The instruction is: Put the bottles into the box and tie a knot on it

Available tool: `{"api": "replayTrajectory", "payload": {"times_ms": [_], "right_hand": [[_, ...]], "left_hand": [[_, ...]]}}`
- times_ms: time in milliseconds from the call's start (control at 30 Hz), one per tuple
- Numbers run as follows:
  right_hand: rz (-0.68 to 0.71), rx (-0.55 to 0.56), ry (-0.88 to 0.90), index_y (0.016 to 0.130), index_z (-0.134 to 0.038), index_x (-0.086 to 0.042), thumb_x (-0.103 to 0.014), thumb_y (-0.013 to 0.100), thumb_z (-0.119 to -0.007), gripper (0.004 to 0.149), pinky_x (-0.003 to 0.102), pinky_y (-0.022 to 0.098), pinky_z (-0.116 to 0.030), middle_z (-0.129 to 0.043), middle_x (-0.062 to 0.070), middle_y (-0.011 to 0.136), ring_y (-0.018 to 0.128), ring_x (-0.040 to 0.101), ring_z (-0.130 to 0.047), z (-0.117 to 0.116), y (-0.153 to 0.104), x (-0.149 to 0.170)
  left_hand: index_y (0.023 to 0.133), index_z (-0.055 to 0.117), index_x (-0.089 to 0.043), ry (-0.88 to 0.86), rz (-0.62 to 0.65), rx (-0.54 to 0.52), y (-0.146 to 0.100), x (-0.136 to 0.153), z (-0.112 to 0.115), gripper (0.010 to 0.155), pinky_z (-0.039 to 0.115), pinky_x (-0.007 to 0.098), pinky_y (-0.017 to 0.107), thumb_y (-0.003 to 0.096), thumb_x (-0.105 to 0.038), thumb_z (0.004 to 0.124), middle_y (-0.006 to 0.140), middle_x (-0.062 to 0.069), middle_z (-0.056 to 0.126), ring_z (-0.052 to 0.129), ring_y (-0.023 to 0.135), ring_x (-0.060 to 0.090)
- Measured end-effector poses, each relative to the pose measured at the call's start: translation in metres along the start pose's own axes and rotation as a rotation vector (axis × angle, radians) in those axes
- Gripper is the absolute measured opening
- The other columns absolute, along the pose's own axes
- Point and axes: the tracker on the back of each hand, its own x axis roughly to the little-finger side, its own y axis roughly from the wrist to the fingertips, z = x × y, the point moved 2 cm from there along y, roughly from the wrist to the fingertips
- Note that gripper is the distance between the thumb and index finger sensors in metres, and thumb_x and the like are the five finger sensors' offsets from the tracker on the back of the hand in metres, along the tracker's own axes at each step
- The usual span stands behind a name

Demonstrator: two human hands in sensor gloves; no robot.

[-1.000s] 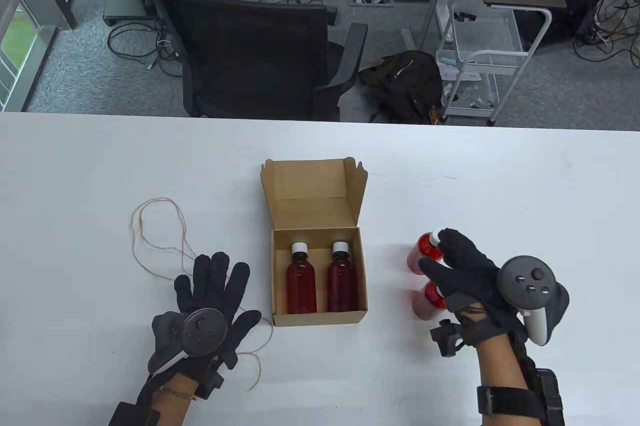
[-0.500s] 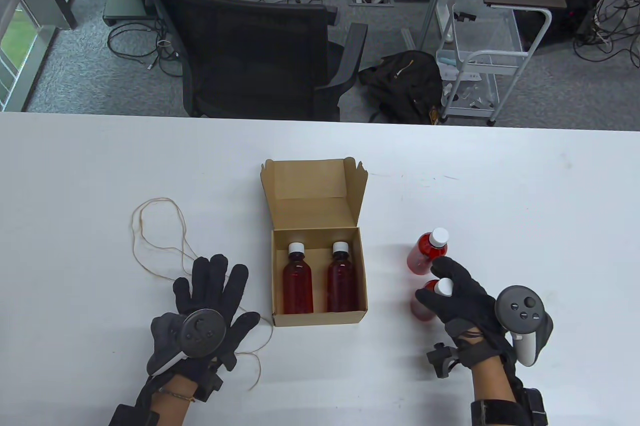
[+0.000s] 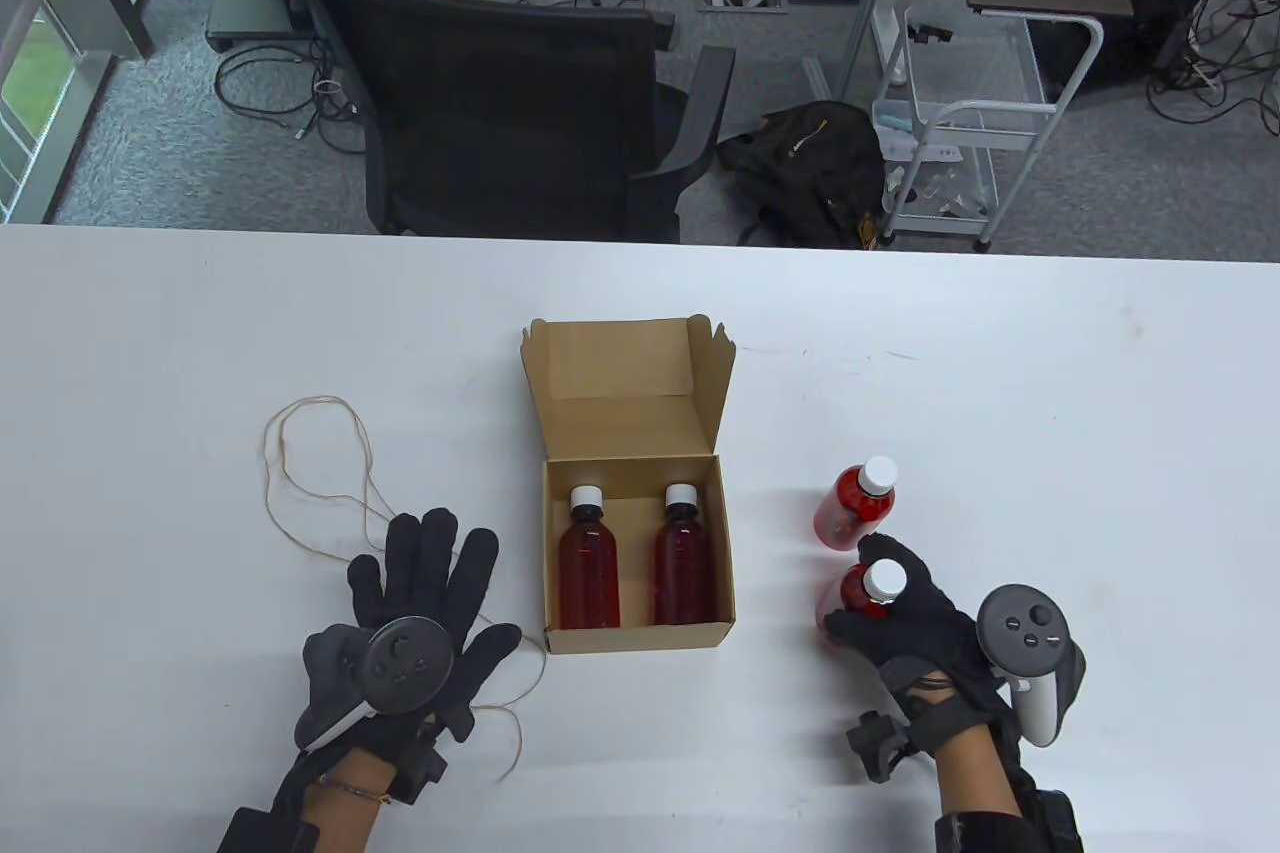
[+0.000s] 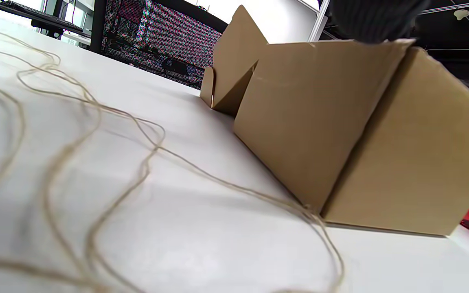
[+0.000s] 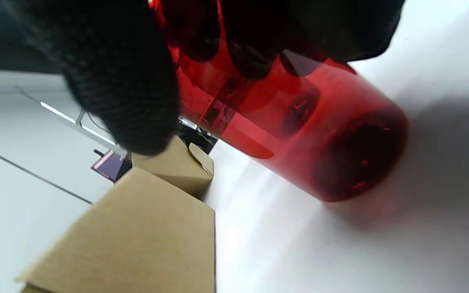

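Observation:
An open cardboard box (image 3: pixel 700 638) sits mid-table with its lid folded back; two red bottles (image 3: pixel 589 563) (image 3: pixel 684 558) with white caps lie side by side inside. Right of the box, my right hand (image 3: pixel 880 608) grips a third red bottle (image 3: pixel 862 593) below its white cap; the right wrist view shows this bottle (image 5: pixel 316 134) lifted off the table, fingers (image 5: pixel 124 81) curled round it. A fourth red bottle (image 3: pixel 855 503) stands just behind it. My left hand (image 3: pixel 425 573) rests flat, fingers spread, on a thin twine (image 3: pixel 310 453) left of the box (image 4: pixel 340 134).
The twine (image 4: pixel 96 134) loops loosely over the white table (image 3: pixel 1000 373) toward the box's near corner. Beyond the far table edge stand a black office chair (image 3: pixel 520 103), a backpack (image 3: pixel 810 163) and a white cart (image 3: pixel 960 113).
My right hand drew back toward me off the farther bottle, closed around the nearer one and tilted it up. The left bottle in the box shifted slightly left. The left hand stayed put.

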Motion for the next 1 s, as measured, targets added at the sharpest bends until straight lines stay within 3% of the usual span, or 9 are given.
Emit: {"api": "replayTrajectory", "payload": {"times_ms": [167, 433, 600, 700, 833, 1000], "right_hand": [[0.091, -0.043, -0.101, 0.103, -0.057, -0.009, -0.033, 0.035, -0.102, 0.085, 0.061, 0.060, -0.066, -0.070, 0.020, 0.100, 0.087, 0.049, -0.069, 0.000, -0.002, -0.031], [0.203, -0.131, -0.058, 0.104, -0.055, 0.002, -0.048, 0.042, -0.095, 0.088, 0.056, 0.046, -0.083, -0.080, 0.029, 0.092, 0.068, 0.049, -0.090, -0.011, 0.000, -0.129], [0.171, -0.154, -0.041, 0.102, -0.058, 0.002, -0.051, 0.043, -0.093, 0.087, 0.055, 0.043, -0.085, -0.083, 0.028, 0.088, 0.064, 0.047, -0.092, -0.044, 0.019, -0.172], [0.134, -0.255, -0.081, 0.102, -0.057, 0.002, -0.053, 0.045, -0.092, 0.087, 0.053, 0.043, -0.087, -0.083, 0.027, 0.088, 0.064, 0.045, -0.093, -0.076, 0.037, -0.185], [0.071, -0.298, -0.119, 0.102, -0.056, 0.004, -0.052, 0.045, -0.091, 0.088, 0.053, 0.041, -0.087, -0.082, 0.029, 0.087, 0.062, 0.046, -0.094, -0.119, 0.058, -0.191], [-0.050, -0.335, -0.232, 0.100, -0.058, 0.006, -0.054, 0.045, -0.090, 0.087, 0.051, 0.038, -0.089, -0.084, 0.030, 0.085, 0.058, 0.044, -0.097, -0.155, 0.076, -0.184]], "left_hand": [[0.121, 0.022, -0.027, 0.001, 0.000, 0.000, 0.000, 0.000, 0.000, 0.092, 0.021, 0.081, 0.066, 0.0506, -0.062, 0.070, 0.126, 0.023, 0.009, 0.010, 0.110, 0.058], [0.121, 0.023, -0.026, 0.009, 0.000, 0.007, 0.000, -0.001, 0.002, 0.092, 0.020, 0.081, 0.066, 0.0505, -0.062, 0.070, 0.126, 0.024, 0.009, 0.010, 0.110, 0.058], [0.121, 0.023, -0.027, 0.014, -0.003, 0.013, 0.001, 0.000, 0.002, 0.092, 0.020, 0.081, 0.066, 0.0506, -0.062, 0.070, 0.126, 0.024, 0.009, 0.010, 0.110, 0.058], [0.121, 0.023, -0.027, 0.002, -0.006, 0.012, 0.001, 0.001, 0.002, 0.092, 0.020, 0.081, 0.066, 0.0504, -0.062, 0.070, 0.126, 0.023, 0.009, 0.009, 0.110, 0.058], [0.121, 0.023, -0.027, 0.007, -0.008, 0.012, 0.002, 0.002, 0.000, 0.092, 0.020, 0.081, 0.066, 0.0505, -0.062, 0.070, 0.126, 0.023, 0.009, 0.009, 0.110, 0.058], [0.121, 0.023, -0.027, 0.006, -0.011, 0.014, 0.004, 0.003, -0.001, 0.092, 0.020, 0.081, 0.066, 0.0506, -0.062, 0.070, 0.126, 0.023, 0.008, 0.009, 0.110, 0.058]]}}
